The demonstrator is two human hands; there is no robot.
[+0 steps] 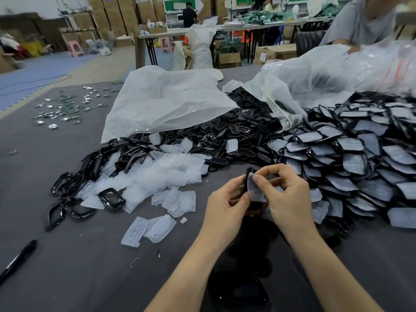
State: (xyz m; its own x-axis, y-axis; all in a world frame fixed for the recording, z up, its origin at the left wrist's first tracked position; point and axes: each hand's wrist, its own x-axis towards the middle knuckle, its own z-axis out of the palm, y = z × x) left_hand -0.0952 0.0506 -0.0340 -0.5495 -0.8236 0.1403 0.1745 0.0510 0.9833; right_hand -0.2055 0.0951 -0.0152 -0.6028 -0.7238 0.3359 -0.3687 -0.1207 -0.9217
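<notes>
My left hand [227,202] grips a black plastic shell [247,174] just above the grey table. My right hand [290,194] pinches a translucent rubber pad [255,190] against the face of that shell, thumb and forefinger on the pad. Much of the shell is hidden behind the fingers. Loose translucent pads [171,174] lie heaped to the left of my hands. Black frames [74,188] lie further left. A big heap of black shells fitted with pads [351,158] spreads to the right.
White plastic bags [171,100] lie at the back of the grey table [67,255] over bare black shells [238,129]. Small green circuit boards [65,109] are scattered far left. A black pen [19,258] lies near left. A person in grey [355,23] sits opposite.
</notes>
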